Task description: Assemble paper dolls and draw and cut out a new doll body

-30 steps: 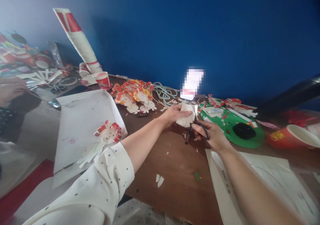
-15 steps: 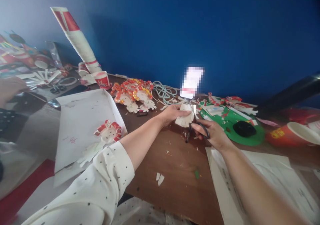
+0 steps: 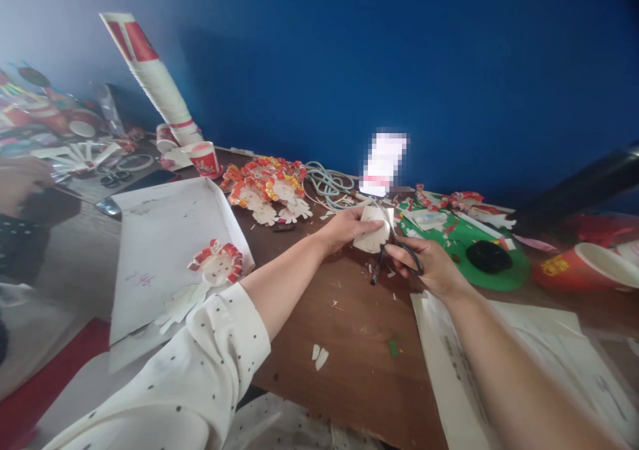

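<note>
My left hand (image 3: 348,228) is closed on a small white piece of paper (image 3: 370,235), the thumb lying over its front. My right hand (image 3: 424,263) grips a pair of scissors (image 3: 413,255) with dark handles. The blades reach up along the right edge of the paper; how far apart they stand, I cannot make out. Below them a short black object (image 3: 374,277) lies on the brown table (image 3: 344,350) among paper scraps. Two white offcuts (image 3: 320,357) lie nearer to me.
A green mat (image 3: 494,273) with clippings and a black item (image 3: 488,257) is on the right, beside a red paper cup (image 3: 574,268). A heap of paper figures (image 3: 269,184) lies behind my left hand. At left are a white box lid (image 3: 150,243) and a tall leaning cup stack (image 3: 160,84).
Both hands, with the paper and scissors, have shifted slightly to the right. At the far left, another person's hand has moved and is blurred.
</note>
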Demonstrator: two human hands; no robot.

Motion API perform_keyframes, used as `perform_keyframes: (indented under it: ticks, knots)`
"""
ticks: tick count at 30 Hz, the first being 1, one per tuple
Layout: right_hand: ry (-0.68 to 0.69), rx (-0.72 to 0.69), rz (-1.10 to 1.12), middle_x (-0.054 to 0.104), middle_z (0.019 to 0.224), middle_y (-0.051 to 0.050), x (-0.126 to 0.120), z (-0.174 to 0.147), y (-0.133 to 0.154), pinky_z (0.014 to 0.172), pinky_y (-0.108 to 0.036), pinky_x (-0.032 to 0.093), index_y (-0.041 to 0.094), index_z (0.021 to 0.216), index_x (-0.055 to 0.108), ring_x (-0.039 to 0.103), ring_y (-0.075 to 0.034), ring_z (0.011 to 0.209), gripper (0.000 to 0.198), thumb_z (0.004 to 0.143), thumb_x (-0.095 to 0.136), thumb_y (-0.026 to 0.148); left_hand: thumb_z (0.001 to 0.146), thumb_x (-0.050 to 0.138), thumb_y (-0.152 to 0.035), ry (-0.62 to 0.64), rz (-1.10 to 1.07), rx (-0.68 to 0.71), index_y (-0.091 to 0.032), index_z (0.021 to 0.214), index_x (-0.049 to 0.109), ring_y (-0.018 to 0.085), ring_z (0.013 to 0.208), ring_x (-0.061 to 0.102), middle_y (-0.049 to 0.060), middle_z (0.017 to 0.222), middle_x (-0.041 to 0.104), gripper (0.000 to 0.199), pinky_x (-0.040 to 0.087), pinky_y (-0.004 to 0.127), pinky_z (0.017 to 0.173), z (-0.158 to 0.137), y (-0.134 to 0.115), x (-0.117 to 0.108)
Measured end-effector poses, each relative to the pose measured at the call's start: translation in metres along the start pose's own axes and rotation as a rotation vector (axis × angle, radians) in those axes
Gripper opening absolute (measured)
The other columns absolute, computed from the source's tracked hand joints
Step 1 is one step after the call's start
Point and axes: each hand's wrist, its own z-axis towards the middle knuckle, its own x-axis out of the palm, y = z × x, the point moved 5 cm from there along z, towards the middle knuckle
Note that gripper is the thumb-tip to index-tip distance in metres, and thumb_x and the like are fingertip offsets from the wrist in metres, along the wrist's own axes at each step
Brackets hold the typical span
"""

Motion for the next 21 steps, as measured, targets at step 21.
perform_keyframes:
  ticks: [21]
  knots:
    - [-0.040, 0.042, 0.113, 0.054, 0.056, 0.002, 0.0051, 0.0009, -0.0056, 0.051, -0.025, 0.038, 0.018, 0.067, 0.062, 0.047, -0.011, 0.052, 0.036, 0.071, 0.073, 0.052, 0.069, 0.079, -0.034, 0.006, 0.051, 0.002, -0.011, 0.090, 0.063, 0.013, 0.061, 0.063, 0.006, 0.076, 0.068, 0.036, 0.050, 0.027, 0.061, -0.0014, -0.0020, 0.0023]
